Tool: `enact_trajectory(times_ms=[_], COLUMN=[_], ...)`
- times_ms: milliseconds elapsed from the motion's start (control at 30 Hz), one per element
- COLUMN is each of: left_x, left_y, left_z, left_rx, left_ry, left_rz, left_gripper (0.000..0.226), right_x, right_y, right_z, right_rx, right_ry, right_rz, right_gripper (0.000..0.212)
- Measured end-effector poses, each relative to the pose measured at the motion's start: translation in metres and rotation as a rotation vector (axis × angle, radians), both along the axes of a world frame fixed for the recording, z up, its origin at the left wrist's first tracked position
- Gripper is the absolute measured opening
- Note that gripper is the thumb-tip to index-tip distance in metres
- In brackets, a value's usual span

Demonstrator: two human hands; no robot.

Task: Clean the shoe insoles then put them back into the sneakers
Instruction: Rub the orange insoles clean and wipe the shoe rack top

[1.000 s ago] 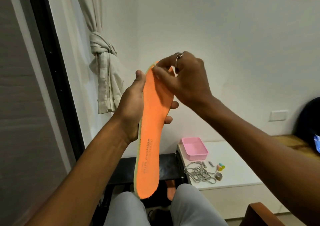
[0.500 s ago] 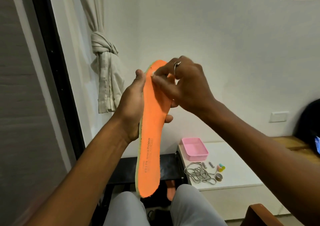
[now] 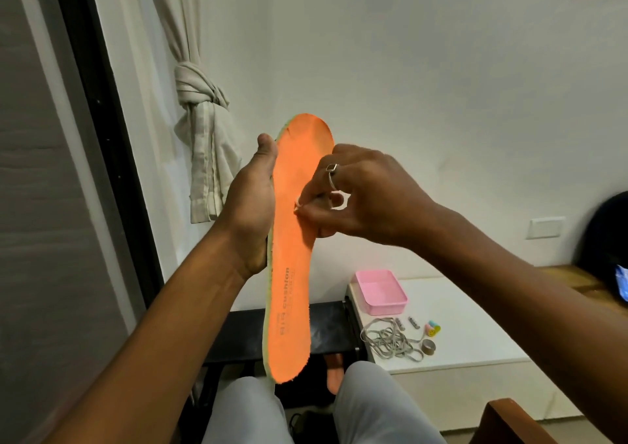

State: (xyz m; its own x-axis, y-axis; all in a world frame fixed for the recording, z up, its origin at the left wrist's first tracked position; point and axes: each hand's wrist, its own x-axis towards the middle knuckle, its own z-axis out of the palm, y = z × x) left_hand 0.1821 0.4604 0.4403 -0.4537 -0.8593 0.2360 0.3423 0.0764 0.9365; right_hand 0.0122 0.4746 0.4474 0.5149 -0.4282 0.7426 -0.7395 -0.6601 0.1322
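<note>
Head view: the only view; all entries below are taken from it.
Insole: long orange foam insole with a pale green edge point(image 3: 291, 284), held upright in the air above the lap, toe end up, heel end down, printed face toward the camera.
Left hand point(image 3: 249, 212): clamped on the insole's left rim near mid-length, thumb lying up along the edge; fingers behind the foam, hidden.
Right hand point(image 3: 363, 199): fingers curled, thumb and forefinger tips closed on a small pale scrap point(image 3: 299, 204) pressed against the orange face; kind of scrap not discernible.
Weight: judged very light; a one-hand hold appears sufficient.
Stiffness: judged soft and bendable; likely to fold or flap if held by one end only.
Surface: cloth-like and matt, fuzzy and frayed at the heel edge; judged not slippery, but prone to fraying further under hard rubbing.
Hold point: mid-length at the rim, palm backing the foam so that wiping pressure meets support.
Refitting: probably toe end first, insole slightly bowed, then pressed flat.
Sneakers: not identifiable; dark shapes near the feet too unclear.
Surroundings: shallow pink plastic tray point(image 3: 380, 295) and loose bundle of grey laces point(image 3: 390, 341) on a white cabinet top point(image 3: 475, 335), right of the knees, well apart from the insole.
</note>
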Motion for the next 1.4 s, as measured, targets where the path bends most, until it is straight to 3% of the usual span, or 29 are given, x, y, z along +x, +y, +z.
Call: enact_trajectory(times_ms=[133, 267, 333, 433, 600, 800, 1000, 1200, 1400], left_x=[0.000, -0.001, -0.002, -0.004, 0.001, -0.004, -0.016, -0.005, -0.012], left_y=[0.001, 0.001, 0.000, -0.002, -0.011, -0.018, -0.017, -0.028, -0.026], left_z=[0.000, 0.000, -0.001, -0.003, -0.004, -0.012, -0.017, -0.014, -0.018], left_rx=[-0.024, -0.007, -0.008, 0.010, 0.035, -0.018, 0.023, 0.059, 0.106], left_ry=[-0.039, -0.026, -0.035, -0.022, 0.057, -0.019, 0.058, 0.137, 0.106], left_rz=[0.011, 0.051, 0.058, 0.018, -0.062, -0.162, 0.013, 0.190, 0.007], left_gripper=[0.074, 0.071, 0.071, 0.073, 0.063, 0.054, 0.073, 0.071, 0.066], right_x=[-0.015, -0.006, -0.007, -0.012, 0.006, 0.011, 0.027, 0.036, 0.033], right_y=[-0.012, 0.002, 0.003, -0.008, -0.021, -0.037, -0.029, -0.007, -0.031], right_z=[0.011, -0.002, -0.004, 0.001, -0.012, -0.007, -0.013, -0.033, -0.017], right_rx=[-0.141, 0.095, 0.095, -0.040, -0.088, -0.144, 0.052, 0.143, -0.025], right_ry=[-0.129, -0.002, 0.015, -0.124, -0.219, -0.388, -0.568, -0.430, -0.533], right_rz=[-0.133, 0.056, 0.030, -0.097, -0.174, -0.349, -0.081, 0.148, -0.053], right_gripper=[0.007, 0.005, 0.008, 0.011, 0.013, 0.013, 0.011, 0.013, 0.016])
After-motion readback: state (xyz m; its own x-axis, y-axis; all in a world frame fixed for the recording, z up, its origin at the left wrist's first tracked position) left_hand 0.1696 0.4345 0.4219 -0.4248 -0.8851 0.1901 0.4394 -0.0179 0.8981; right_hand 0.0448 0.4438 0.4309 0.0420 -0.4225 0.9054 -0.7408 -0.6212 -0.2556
